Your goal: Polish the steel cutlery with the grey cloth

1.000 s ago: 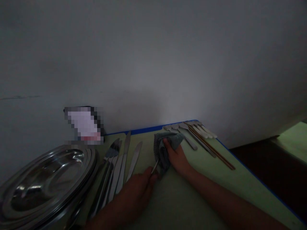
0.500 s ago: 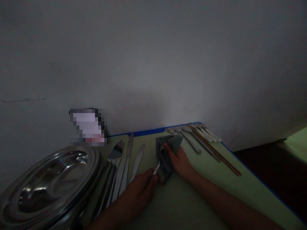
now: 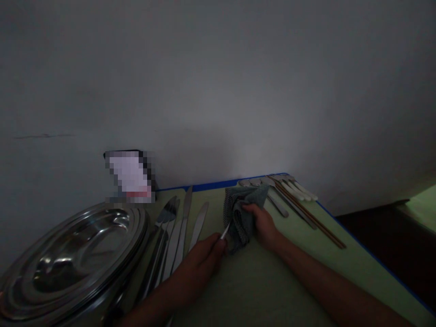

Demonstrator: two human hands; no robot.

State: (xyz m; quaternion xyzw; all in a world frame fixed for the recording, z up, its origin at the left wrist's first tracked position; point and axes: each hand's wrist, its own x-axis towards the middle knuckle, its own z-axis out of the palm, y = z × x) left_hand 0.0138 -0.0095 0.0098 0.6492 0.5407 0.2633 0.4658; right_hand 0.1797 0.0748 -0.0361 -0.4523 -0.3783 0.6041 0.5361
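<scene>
My left hand (image 3: 207,254) is closed around a slim, shiny piece of metal cutlery (image 3: 225,230). Its far end disappears into a grey-green checked cloth (image 3: 243,218), so its kind cannot be made out. Bunched folds of that cloth are gripped by my right hand (image 3: 264,225), thumb on top. Left of my hands lie several table knives (image 3: 198,223) and other metal utensils (image 3: 166,213), side by side. Beyond my right hand are spoons (image 3: 277,206), a pair of brown chopsticks (image 3: 313,218) and white-handled cutlery (image 3: 299,190).
A stack of oval steel plates (image 3: 85,245) fills the table's left side. Behind it, a blurred-out phone-like object (image 3: 129,175) leans on the grey wall (image 3: 218,91). The pale green table (image 3: 272,281) has a blue edge and drops off to a dark floor at right.
The cloth has opened out a little to the right with my right hand, showing more folds. My left hand has moved slightly up with the cutlery. The view has shifted slightly.
</scene>
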